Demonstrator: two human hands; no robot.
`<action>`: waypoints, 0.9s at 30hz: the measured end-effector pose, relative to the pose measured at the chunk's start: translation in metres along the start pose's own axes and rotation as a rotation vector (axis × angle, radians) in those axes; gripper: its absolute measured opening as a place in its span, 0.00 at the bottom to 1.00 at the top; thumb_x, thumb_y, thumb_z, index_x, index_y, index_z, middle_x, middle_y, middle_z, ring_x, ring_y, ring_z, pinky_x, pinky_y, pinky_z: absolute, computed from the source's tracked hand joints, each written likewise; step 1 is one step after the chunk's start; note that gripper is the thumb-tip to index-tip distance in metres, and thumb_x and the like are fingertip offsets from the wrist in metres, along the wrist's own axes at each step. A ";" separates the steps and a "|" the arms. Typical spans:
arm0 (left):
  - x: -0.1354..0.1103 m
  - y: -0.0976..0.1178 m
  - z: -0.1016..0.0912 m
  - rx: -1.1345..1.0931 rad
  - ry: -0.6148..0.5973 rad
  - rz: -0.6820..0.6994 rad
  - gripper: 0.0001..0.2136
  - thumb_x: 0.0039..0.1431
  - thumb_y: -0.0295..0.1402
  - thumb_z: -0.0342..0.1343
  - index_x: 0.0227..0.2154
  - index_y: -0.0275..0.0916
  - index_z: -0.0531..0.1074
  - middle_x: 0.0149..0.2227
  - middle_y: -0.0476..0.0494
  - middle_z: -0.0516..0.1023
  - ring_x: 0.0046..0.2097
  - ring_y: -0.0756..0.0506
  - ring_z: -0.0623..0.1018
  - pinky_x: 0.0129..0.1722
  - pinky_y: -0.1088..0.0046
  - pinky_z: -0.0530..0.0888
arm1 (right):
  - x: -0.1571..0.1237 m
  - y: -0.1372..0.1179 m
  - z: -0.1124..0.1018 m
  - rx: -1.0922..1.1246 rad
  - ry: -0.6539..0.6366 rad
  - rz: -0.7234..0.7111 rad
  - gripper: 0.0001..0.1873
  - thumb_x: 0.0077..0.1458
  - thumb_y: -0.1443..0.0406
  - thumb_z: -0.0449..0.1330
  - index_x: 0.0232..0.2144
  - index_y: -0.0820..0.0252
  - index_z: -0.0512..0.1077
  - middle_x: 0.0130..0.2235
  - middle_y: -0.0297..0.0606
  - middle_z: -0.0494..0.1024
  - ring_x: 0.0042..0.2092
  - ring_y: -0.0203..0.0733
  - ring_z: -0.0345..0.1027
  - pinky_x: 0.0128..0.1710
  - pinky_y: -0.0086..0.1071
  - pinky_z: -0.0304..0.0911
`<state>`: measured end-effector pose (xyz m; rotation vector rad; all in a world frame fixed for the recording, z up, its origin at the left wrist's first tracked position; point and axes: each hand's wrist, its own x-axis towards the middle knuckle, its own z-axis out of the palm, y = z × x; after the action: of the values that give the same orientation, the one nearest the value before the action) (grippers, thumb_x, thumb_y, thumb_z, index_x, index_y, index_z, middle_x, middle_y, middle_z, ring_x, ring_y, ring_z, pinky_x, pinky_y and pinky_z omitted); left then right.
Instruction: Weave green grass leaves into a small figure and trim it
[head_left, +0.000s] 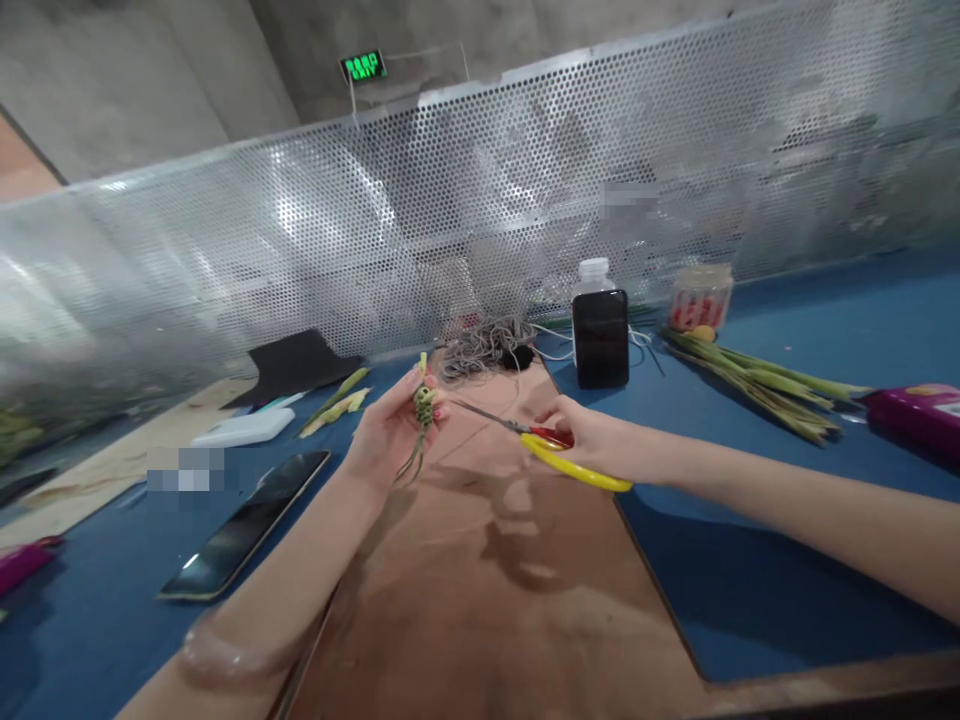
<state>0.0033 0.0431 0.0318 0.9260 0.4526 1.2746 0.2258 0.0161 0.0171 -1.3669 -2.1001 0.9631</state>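
My left hand [392, 425] is closed around a small green woven piece [424, 405], which looks knotted or braided. A short yellow-green end sticks up at its top, and thin green strands hang below. In my right hand [581, 430] is a pair of scissors [564, 462] with one yellow and one red handle. Its blades point left toward the woven piece, and their tips are close to it; whether they touch I cannot tell. Both hands are above a brown board [480, 620].
Behind the hands lies a tangle of grey cord [487, 345]. A black phone [602, 338] leans upright before a clear bottle [594, 272]. Further right are a jar [701, 298] and long green leaves [757, 380]. Another phone [251, 525] lies left. A perforated metal screen [480, 190] stands behind.
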 end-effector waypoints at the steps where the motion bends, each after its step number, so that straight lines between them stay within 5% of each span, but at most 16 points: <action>1: 0.000 0.000 -0.001 -0.002 0.010 0.001 0.02 0.48 0.28 0.54 0.26 0.36 0.69 0.23 0.52 0.68 0.25 0.56 0.67 0.26 0.80 0.65 | -0.001 -0.002 -0.002 0.116 -0.021 0.011 0.27 0.41 0.51 0.58 0.39 0.60 0.56 0.31 0.35 0.67 0.26 0.31 0.59 0.22 0.24 0.54; 6: 0.000 -0.001 -0.002 -0.015 -0.003 -0.008 0.02 0.49 0.28 0.53 0.27 0.37 0.68 0.24 0.52 0.68 0.25 0.56 0.67 0.26 0.80 0.66 | -0.008 -0.013 -0.002 0.635 -0.274 0.072 0.19 0.48 0.49 0.50 0.28 0.60 0.57 0.21 0.27 0.57 0.20 0.27 0.50 0.16 0.21 0.47; 13: -0.004 -0.004 0.000 0.068 -0.016 -0.027 0.02 0.47 0.29 0.53 0.25 0.37 0.67 0.23 0.51 0.67 0.26 0.55 0.67 0.27 0.79 0.67 | 0.000 -0.006 0.007 0.984 -0.505 0.122 0.22 0.49 0.48 0.46 0.21 0.61 0.54 0.21 0.28 0.55 0.20 0.27 0.46 0.15 0.21 0.41; 18: -0.013 -0.010 0.005 0.199 -0.200 -0.175 0.06 0.39 0.29 0.60 0.21 0.35 0.68 0.20 0.50 0.66 0.25 0.54 0.67 0.28 0.78 0.67 | 0.003 -0.004 0.005 1.016 -0.544 0.112 0.22 0.50 0.48 0.45 0.21 0.60 0.55 0.20 0.29 0.57 0.19 0.27 0.46 0.14 0.22 0.40; 27: -0.015 -0.021 0.005 0.301 -0.286 -0.285 0.06 0.38 0.27 0.61 0.21 0.36 0.68 0.20 0.50 0.67 0.25 0.52 0.69 0.27 0.76 0.65 | 0.001 -0.004 0.004 0.882 -0.584 0.080 0.26 0.50 0.46 0.42 0.18 0.62 0.56 0.19 0.29 0.55 0.17 0.26 0.43 0.15 0.24 0.38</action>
<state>0.0158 0.0270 0.0157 1.2287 0.5364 0.8126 0.2206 0.0152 0.0174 -0.7475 -1.5685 2.1740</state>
